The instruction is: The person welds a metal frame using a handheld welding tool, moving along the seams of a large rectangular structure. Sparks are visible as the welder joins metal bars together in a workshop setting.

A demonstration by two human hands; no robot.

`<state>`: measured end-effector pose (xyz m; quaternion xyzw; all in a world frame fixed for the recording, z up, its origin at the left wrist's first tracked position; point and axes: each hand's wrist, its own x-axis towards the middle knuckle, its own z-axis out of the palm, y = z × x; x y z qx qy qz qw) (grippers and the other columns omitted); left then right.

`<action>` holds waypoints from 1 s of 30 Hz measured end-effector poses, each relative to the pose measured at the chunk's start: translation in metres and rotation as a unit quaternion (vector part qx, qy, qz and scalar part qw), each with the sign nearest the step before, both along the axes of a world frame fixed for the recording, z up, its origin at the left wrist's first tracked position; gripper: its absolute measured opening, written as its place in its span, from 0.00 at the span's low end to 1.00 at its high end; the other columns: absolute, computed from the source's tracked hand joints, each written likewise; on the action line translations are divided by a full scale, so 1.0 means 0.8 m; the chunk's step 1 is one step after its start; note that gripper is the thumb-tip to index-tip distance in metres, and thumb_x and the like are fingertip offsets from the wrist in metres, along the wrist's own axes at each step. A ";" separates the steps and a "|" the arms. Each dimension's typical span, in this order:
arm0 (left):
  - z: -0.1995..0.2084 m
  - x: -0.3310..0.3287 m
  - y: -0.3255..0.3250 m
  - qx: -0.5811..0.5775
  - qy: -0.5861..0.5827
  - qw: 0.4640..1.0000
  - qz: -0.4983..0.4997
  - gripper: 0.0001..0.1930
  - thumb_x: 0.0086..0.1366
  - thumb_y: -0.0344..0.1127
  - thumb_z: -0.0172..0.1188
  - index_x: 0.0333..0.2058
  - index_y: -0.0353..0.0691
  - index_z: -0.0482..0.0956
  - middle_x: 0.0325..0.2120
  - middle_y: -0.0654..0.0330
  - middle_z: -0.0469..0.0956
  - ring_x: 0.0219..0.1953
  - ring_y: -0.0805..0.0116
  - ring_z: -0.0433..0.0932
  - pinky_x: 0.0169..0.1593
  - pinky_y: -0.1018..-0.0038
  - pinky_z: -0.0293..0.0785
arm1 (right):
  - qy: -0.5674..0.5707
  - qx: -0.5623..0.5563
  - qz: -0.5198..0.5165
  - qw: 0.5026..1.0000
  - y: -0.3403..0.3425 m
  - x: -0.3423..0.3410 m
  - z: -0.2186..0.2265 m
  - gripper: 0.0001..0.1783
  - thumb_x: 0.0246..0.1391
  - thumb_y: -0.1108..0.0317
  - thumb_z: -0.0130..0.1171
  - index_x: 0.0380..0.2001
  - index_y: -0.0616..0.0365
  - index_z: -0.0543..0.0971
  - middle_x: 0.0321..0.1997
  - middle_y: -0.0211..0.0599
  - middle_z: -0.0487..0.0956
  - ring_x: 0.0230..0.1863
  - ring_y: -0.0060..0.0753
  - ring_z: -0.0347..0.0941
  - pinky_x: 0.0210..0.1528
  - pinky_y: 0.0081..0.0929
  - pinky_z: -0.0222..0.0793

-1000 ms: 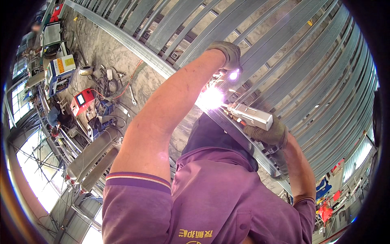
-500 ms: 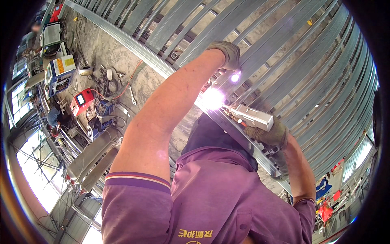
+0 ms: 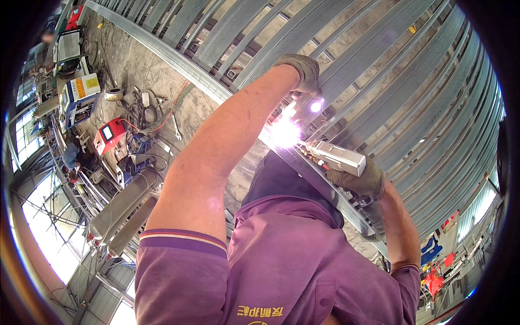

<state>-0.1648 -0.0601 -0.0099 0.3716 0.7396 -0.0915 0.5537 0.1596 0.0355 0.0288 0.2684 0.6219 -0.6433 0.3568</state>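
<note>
A white and silver welding torch (image 3: 337,157) is in my gloved right hand (image 3: 357,180), which is wrapped round its handle. The nozzle points left at a glaring weld arc (image 3: 285,133) on a galvanized steel rail (image 3: 212,86). Just beyond the arc, my gloved left hand (image 3: 304,73) curls down by the steel slats (image 3: 346,59). Its fingers are closed, and glare and the glove hide what they grip. A second bright spot shines on the metal beside those fingertips. The joint under the arc is washed out by light.
Parallel steel slats stretch away to the right. On the floor at left stand a red machine (image 3: 110,134), a blue and white machine (image 3: 80,93) and coiled cables (image 3: 142,111). A wrench (image 3: 176,127) lies near the rail. Another person (image 3: 71,154) crouches at far left.
The arc's glare has changed shape, stretching up toward my left hand. Both hands and the torch stay almost where they were.
</note>
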 end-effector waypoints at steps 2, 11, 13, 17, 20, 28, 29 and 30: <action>0.001 0.000 -0.002 -0.002 -0.007 1.000 0.016 0.26 0.71 0.58 0.72 0.53 0.41 0.93 0.41 0.60 0.94 0.40 0.62 0.93 0.49 0.62 0.89 | -0.016 0.003 0.007 1.000 0.001 -0.003 0.005 0.34 0.58 0.50 0.85 0.62 0.57 0.88 0.46 0.37 0.93 0.42 0.27 0.88 0.42 0.30 0.85; -0.002 0.001 -0.002 -0.001 -0.014 0.999 0.037 0.26 0.73 0.56 0.71 0.56 0.40 0.92 0.42 0.59 0.94 0.41 0.62 0.93 0.48 0.62 0.91 | -0.015 0.006 0.009 1.000 0.002 0.000 0.003 0.35 0.58 0.52 0.85 0.63 0.57 0.87 0.48 0.37 0.93 0.42 0.25 0.87 0.42 0.29 0.84; 0.000 0.002 -0.003 0.001 -0.018 0.998 0.054 0.25 0.72 0.56 0.72 0.55 0.40 0.92 0.41 0.59 0.94 0.40 0.63 0.93 0.48 0.62 0.90 | 0.002 0.001 0.003 1.000 0.003 0.011 -0.007 0.34 0.58 0.52 0.85 0.63 0.57 0.88 0.48 0.37 0.93 0.42 0.25 0.86 0.42 0.28 0.84; -0.001 0.001 0.001 -0.006 -0.006 1.000 0.014 0.24 0.72 0.56 0.72 0.51 0.40 0.93 0.38 0.60 0.94 0.38 0.64 0.92 0.47 0.63 0.90 | -0.007 0.011 0.015 1.000 0.005 0.012 -0.008 0.33 0.58 0.53 0.85 0.62 0.56 0.88 0.48 0.37 0.93 0.43 0.26 0.87 0.43 0.29 0.84; 0.000 0.003 -0.001 -0.003 -0.013 0.999 0.044 0.22 0.72 0.56 0.71 0.48 0.41 0.94 0.36 0.61 0.93 0.36 0.65 0.92 0.46 0.64 0.89 | 0.002 0.015 0.014 1.000 0.004 0.013 -0.006 0.33 0.58 0.53 0.85 0.62 0.56 0.88 0.49 0.36 0.93 0.45 0.27 0.87 0.45 0.30 0.85; -0.017 0.001 -0.002 0.008 -0.008 1.000 0.020 0.21 0.72 0.56 0.70 0.45 0.43 0.95 0.35 0.62 0.93 0.36 0.63 0.92 0.46 0.62 0.89 | 0.021 0.008 0.007 1.000 0.005 0.014 -0.001 0.35 0.58 0.52 0.86 0.63 0.57 0.87 0.51 0.37 0.93 0.50 0.28 0.88 0.51 0.30 0.85; -0.019 0.000 -0.002 0.008 -0.009 1.000 0.013 0.22 0.71 0.56 0.71 0.46 0.42 0.95 0.35 0.61 0.93 0.36 0.63 0.92 0.46 0.62 0.89 | 0.010 0.005 0.009 1.000 0.006 0.014 0.000 0.35 0.58 0.52 0.86 0.63 0.57 0.87 0.51 0.37 0.93 0.50 0.28 0.88 0.52 0.30 0.85; -0.022 0.000 -0.002 0.010 -0.007 1.000 0.019 0.21 0.71 0.55 0.71 0.46 0.42 0.95 0.35 0.61 0.93 0.36 0.63 0.92 0.45 0.62 0.89 | -0.002 0.001 0.010 1.000 0.007 0.014 0.001 0.35 0.58 0.52 0.86 0.63 0.57 0.87 0.51 0.37 0.93 0.50 0.28 0.87 0.52 0.30 0.85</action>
